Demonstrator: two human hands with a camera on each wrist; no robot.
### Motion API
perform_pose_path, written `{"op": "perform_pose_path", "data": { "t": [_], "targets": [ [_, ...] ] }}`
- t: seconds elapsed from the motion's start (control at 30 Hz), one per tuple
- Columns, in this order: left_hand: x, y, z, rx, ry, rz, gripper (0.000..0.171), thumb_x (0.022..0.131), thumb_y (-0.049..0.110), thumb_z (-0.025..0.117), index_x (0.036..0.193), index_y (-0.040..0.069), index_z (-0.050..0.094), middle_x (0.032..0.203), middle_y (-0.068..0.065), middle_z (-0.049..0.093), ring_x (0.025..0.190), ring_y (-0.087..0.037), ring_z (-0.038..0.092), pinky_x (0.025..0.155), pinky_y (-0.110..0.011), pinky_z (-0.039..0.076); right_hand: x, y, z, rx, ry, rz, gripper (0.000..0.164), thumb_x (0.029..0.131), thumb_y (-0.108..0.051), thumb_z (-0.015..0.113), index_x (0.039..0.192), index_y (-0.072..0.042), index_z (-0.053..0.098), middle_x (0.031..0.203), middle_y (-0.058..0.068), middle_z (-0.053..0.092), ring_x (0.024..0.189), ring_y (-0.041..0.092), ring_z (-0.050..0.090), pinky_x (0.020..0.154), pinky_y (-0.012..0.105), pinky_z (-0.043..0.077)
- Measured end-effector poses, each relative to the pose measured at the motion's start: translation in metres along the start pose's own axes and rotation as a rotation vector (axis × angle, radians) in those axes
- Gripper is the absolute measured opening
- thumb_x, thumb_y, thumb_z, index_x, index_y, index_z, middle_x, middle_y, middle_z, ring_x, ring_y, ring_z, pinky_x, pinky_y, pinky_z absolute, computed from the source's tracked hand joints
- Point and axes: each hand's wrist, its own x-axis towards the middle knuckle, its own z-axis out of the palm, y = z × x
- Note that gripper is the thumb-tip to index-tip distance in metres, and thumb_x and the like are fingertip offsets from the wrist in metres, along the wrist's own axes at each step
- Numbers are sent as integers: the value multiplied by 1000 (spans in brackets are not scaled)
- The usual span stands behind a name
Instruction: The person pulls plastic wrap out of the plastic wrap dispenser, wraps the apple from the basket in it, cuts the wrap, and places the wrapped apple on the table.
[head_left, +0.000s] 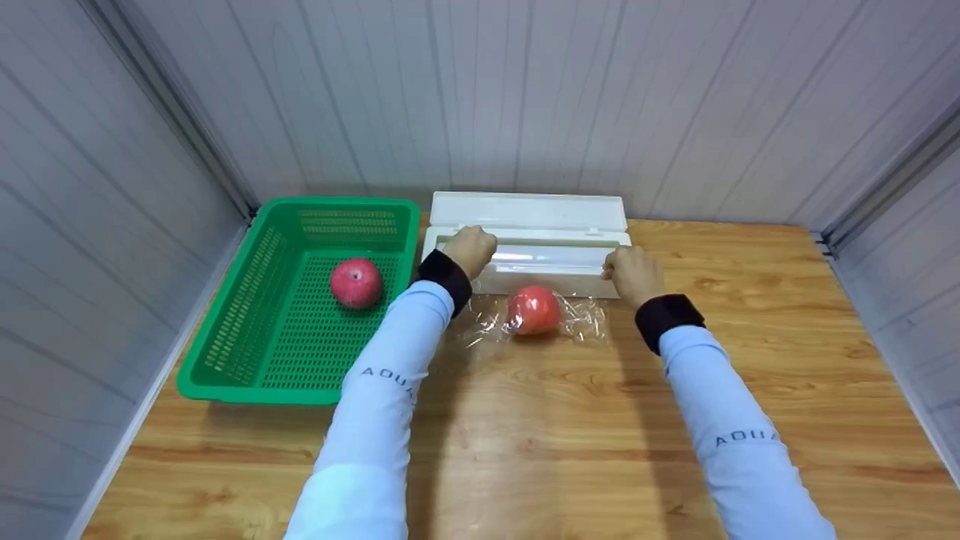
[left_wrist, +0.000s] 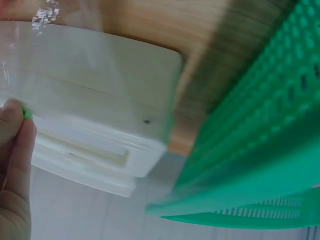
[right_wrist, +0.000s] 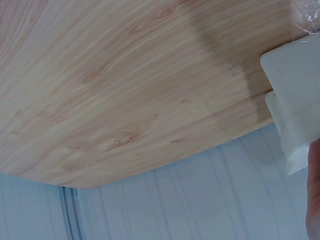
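A white cling film dispenser (head_left: 551,289) stands on the table with its lid (head_left: 529,210) raised, showing a roll of film (head_left: 525,253) inside. At its left end my left hand (head_left: 471,251) pinches a small green slider (left_wrist: 27,113) between thumb and finger, close to the box's front edge. My right hand (head_left: 636,276), fingers curled, grips the box's right end; its fingertips are hidden in the right wrist view. In front of the box lies a red apple (head_left: 534,310) in crinkled clear film (head_left: 585,319), which spreads out on both sides of it.
Left of the dispenser sits a green plastic basket (head_left: 206,341) with another red apple (head_left: 356,283) in it. The wooden table (head_left: 750,315) runs back to pale panelled walls (head_left: 525,97) behind and at both sides.
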Motion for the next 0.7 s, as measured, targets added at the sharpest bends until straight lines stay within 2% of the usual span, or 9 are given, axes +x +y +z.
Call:
{"op": "perform_pose_path", "data": {
  "t": [0.2, 0.4, 0.53, 0.6, 0.7],
  "targets": [
    [-7, -8, -1, 3, -39, -18, 21, 83, -9, 48, 79, -1, 67, 81, -18, 68, 78, -32, 65, 64, -39, 55, 0, -2, 4, 13, -1, -13, 7, 76, -8, 67, 71, -3, 69, 77, 15, 68, 72, 36, 63, 61, 49, 49],
    [-13, -15, -3, -11, -84, -99, 21, 86, -7, 47, 84, -2, 67, 86, -21, 67, 81, -34, 65, 64, -42, 56, -1, -9, 8, 11, -2, -4, 7, 76, -8, 67, 71, -3, 69, 78, 15, 68, 73, 35, 62, 60, 49, 49],
    [-19, -24, -4, -17, -61, -99, 21, 85, -8, 46, 86, -3, 67, 87, -23, 66, 81, -36, 64, 65, -43, 56, -1, -13, 9, 20, 4, 20, 7, 77, -7, 65, 72, -4, 69, 78, 14, 68, 73, 36, 62, 60, 50, 48],
    [-24, -30, -4, 2, -48, -87, 20, 83, -9, 48, 85, -3, 67, 86, -22, 66, 81, -35, 64, 67, -42, 55, 0, -15, 9, 22, -4, 23, 8, 78, -7, 64, 73, -4, 70, 78, 14, 68, 73, 36, 62, 60, 50, 48],
    [-31, -41, -3, 57, -21, -108, 18, 80, -9, 50, 83, -2, 67, 85, -21, 67, 80, -34, 64, 68, -42, 55, 1, -16, 9, 25, -22, 15, 10, 79, -6, 61, 75, -4, 70, 78, 14, 68, 74, 36, 63, 60, 50, 48]
  ]
}}
